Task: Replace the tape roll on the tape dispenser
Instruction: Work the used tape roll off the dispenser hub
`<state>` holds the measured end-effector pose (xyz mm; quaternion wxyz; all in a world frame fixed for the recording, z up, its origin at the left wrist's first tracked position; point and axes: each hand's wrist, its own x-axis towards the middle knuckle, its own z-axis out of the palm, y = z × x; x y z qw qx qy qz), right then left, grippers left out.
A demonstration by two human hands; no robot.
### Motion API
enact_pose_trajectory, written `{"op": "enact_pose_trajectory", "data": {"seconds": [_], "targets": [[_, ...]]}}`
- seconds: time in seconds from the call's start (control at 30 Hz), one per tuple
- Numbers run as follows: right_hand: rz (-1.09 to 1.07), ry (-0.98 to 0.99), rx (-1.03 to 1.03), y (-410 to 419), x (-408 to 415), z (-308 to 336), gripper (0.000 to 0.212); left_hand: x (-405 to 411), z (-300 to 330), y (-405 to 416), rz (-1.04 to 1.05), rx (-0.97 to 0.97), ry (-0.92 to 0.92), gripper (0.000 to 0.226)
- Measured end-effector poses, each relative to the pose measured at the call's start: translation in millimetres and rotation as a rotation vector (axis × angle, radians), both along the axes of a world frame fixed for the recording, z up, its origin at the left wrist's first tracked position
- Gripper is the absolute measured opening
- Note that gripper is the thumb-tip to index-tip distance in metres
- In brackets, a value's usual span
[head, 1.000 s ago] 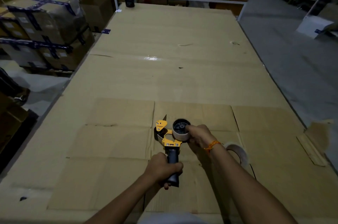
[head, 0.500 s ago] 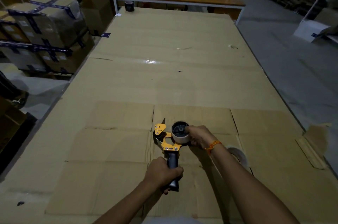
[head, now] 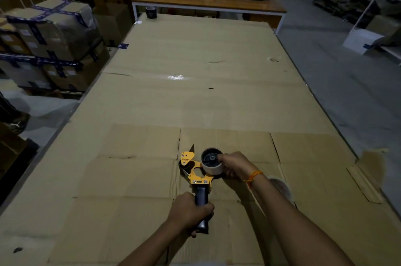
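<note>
A yellow tape dispenser [head: 196, 173] with a dark handle is held just above the cardboard-covered table [head: 195, 96]. My left hand [head: 188, 211] is closed around the handle. A nearly bare cardboard roll core [head: 211, 167] sits on the dispenser's black hub. My right hand [head: 235, 164] grips this core from the right, with the thumb on the hub's face. A fuller tape roll [head: 281, 186] lies flat on the table behind my right forearm, partly hidden by it.
Flattened cardboard sheets [head: 138, 170] cover the near table. A dark tape roll [head: 151, 12] stands at the far left corner. Wrapped boxes [head: 50, 42] are stacked to the left, and a wooden bench [head: 208, 3] stands beyond the far edge. A torn cardboard scrap [head: 366, 176] lies right.
Both hands keep their grips on the dispenser and the core. The dispenser has shifted slightly nearer to me and the view has tilted a little; otherwise nothing visibly changed.
</note>
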<state>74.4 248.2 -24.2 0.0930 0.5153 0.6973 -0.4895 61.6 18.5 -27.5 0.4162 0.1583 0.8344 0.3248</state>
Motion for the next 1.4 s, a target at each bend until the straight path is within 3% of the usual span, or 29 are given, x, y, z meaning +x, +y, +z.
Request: {"op": "enact_pose_trajectory", "data": {"seconds": [0.27, 0.47, 0.6, 0.77, 1.2, 1.33, 1.4], "targets": [[0.026, -0.035, 0.018, -3, -1, 3, 0.03, 2, 3, 2, 0.032, -0.01, -0.009, 0.034], [0.19, -0.068, -0.026, 12, 2, 23, 0.033, 5, 6, 3, 0.025, 0.005, -0.029, 0.028], [0.269, -0.019, 0.056, 22, -6, 32, 0.039, 6, 9, 2, 0.042, 0.009, -0.045, 0.027], [0.427, -0.124, 0.137, 29, -19, 32, 0.037, 6, 8, 1, 0.05, 0.009, -0.092, 0.033], [0.378, -0.192, 0.167, 16, -36, 30, 0.021, 6, 9, 0, 0.068, -0.027, -0.008, 0.029], [0.363, -0.17, 0.197, 12, -39, 38, 0.03, 6, 15, 0, 0.037, -0.038, -0.025, 0.036], [0.359, -0.119, 0.229, 12, -39, 43, 0.033, 2, 15, 0, -0.078, -0.06, 0.019, 0.032]]}}
